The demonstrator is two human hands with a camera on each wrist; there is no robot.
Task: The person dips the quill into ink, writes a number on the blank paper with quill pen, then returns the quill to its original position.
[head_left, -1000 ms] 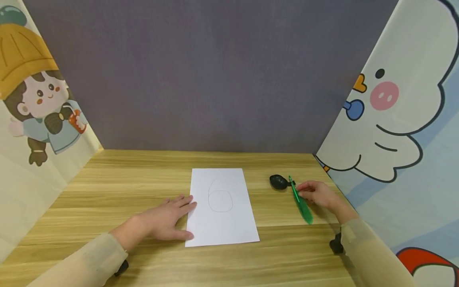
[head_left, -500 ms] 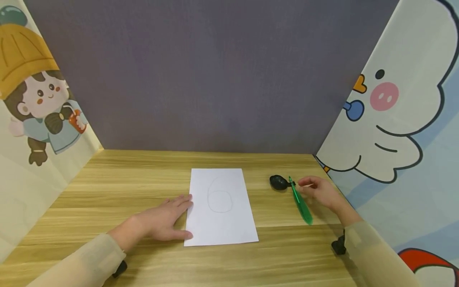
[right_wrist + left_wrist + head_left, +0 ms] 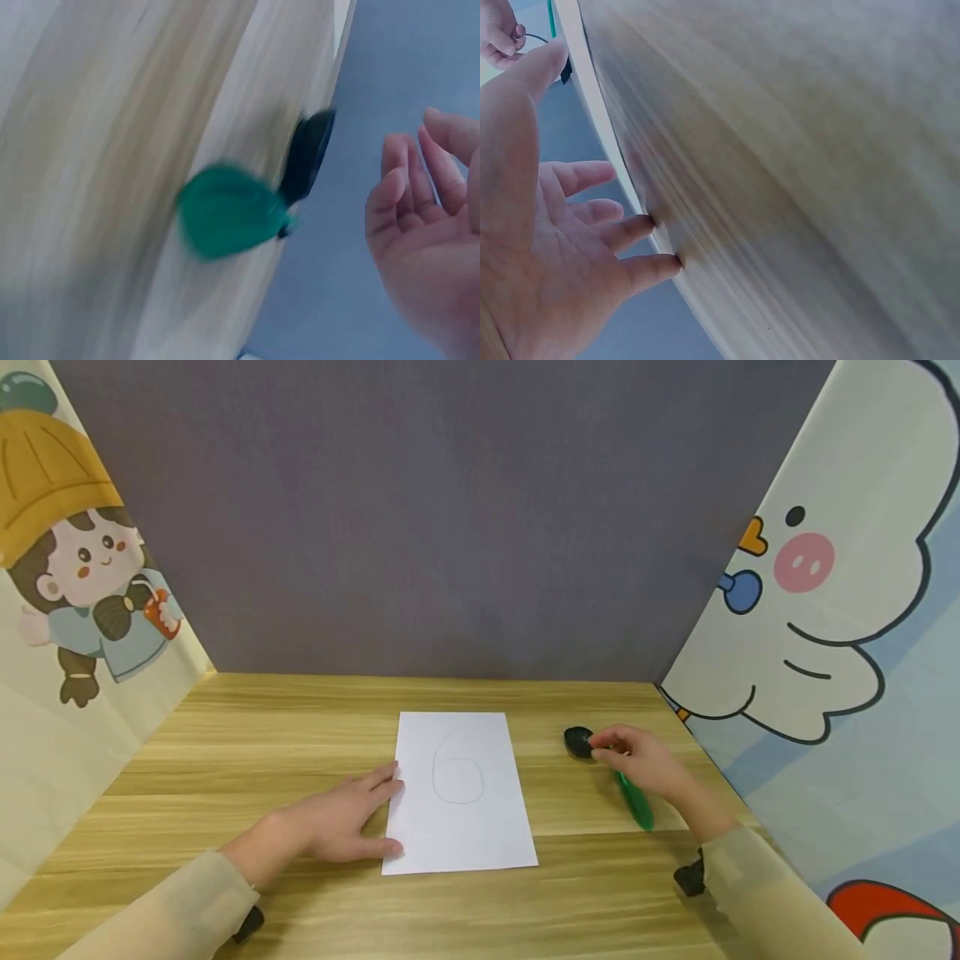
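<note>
A white sheet of paper (image 3: 465, 835), with a thin outline of a 6 on it, lies mid-table. My left hand (image 3: 345, 818), fingers spread, rests at its left edge; the thumb and fingertips touch it. On the right lies a black oval thing (image 3: 577, 742) with a small neck. Beside it is a long, narrow green thing (image 3: 636, 802), leaf-like, with a pointed tip. Over the place where these two meet hovers my right hand (image 3: 641, 760), hiding the tip and neck. In the right wrist view, its loosely curled fingers appear apart from both things.
The wood-grain table (image 3: 262, 735) ends at a grey upright panel (image 3: 450, 527). Side walls with cartoon prints (image 3: 832, 635) stand left and right. A black wrist device (image 3: 690, 877) sits under the right sleeve.
My right hand has drawn back from the green thing's right side, then moved left over it to the black thing's neck. Paper and left hand have slid very slightly left.
</note>
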